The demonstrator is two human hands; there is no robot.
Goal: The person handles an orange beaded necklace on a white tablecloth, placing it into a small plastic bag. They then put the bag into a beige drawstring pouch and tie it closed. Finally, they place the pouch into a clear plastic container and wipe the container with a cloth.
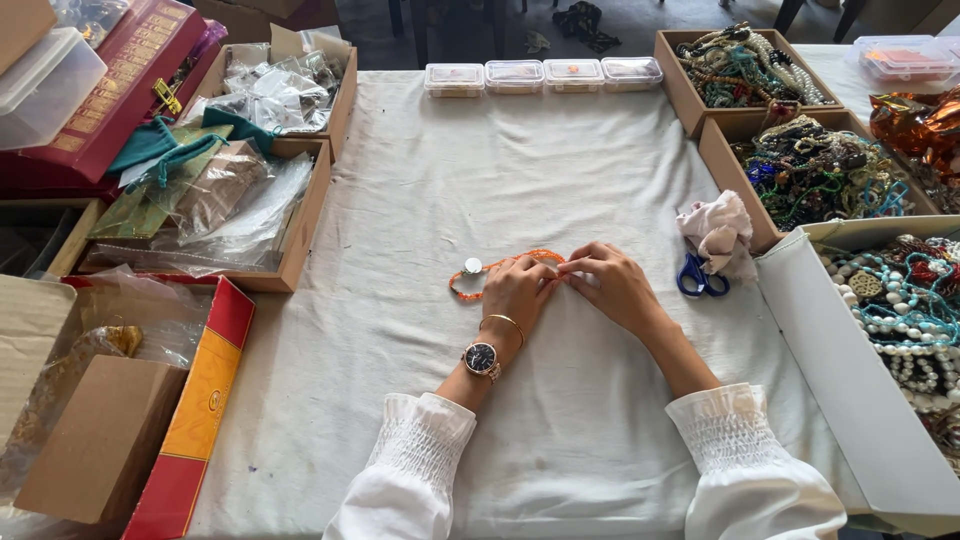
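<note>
An orange beaded necklace (487,272) with a round silver pendant (472,266) lies in a loop on the white cloth (430,200), just left of centre. My left hand (518,290) rests on its right part, fingers curled onto the beads. My right hand (612,282) sits beside it, fingertips pinching the strand's end where the two hands meet. A watch and a bangle are on my left wrist.
Blue-handled scissors (700,278) and a crumpled cloth (716,232) lie right of my hands. Cardboard boxes of beaded jewellery (812,172) line the right side. Four small clear boxes (542,76) stand at the far edge. Boxes of plastic bags (232,190) fill the left.
</note>
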